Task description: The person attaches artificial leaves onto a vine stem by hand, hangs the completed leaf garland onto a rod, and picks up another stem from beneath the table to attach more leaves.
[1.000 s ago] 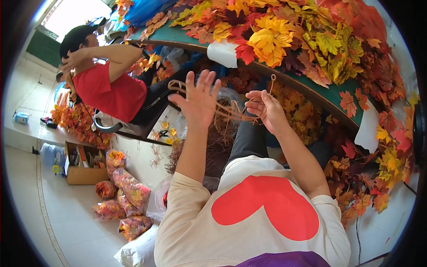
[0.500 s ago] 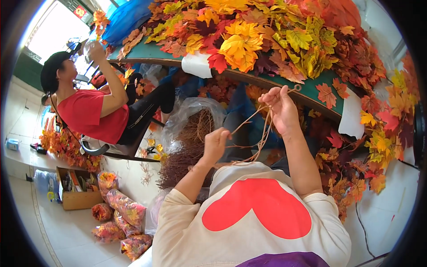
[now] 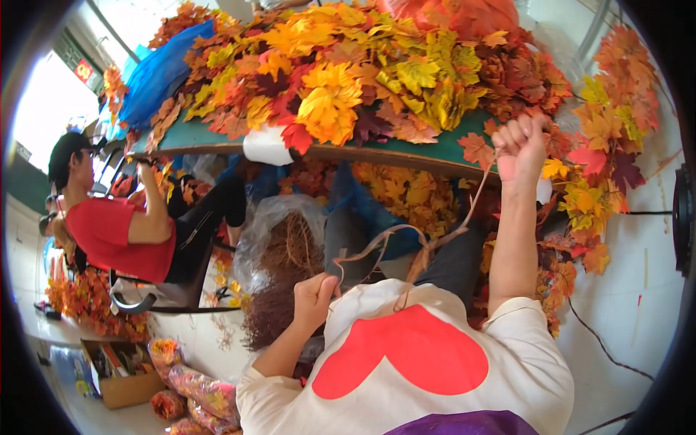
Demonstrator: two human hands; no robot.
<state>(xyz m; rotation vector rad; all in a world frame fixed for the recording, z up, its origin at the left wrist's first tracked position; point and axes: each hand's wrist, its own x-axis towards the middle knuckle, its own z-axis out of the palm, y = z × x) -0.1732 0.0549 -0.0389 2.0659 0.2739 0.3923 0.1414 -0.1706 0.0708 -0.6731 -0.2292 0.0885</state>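
A brown, bendy artificial vine [image 3: 426,250] with several thin branches stretches across my lap. My right hand [image 3: 520,147] is raised at the table's front edge, its fingers closed round one end of the vine. Lower down on the left, my left hand [image 3: 315,299] is in a fist, pinching the tip of a thin curling branch. Between the hands the strands hang apart, some lying against my cream shirt [image 3: 362,384]. The fingertips of both hands are partly hidden.
Autumn leaves [image 3: 333,94] are heaped on the green table [image 3: 210,138]. A clear bag [image 3: 254,232] of brown twigs stands left of my knees. A person in red [image 3: 130,235] sits further left, past bagged leaves [image 3: 203,384] and a cardboard box [image 3: 130,390]. Leaf garlands [image 3: 583,196] hang at right.
My right hand has risen to the right and closed round the vine. My left hand has moved left and down, spreading the branches. The view has shifted, and the other person's arm is lower.
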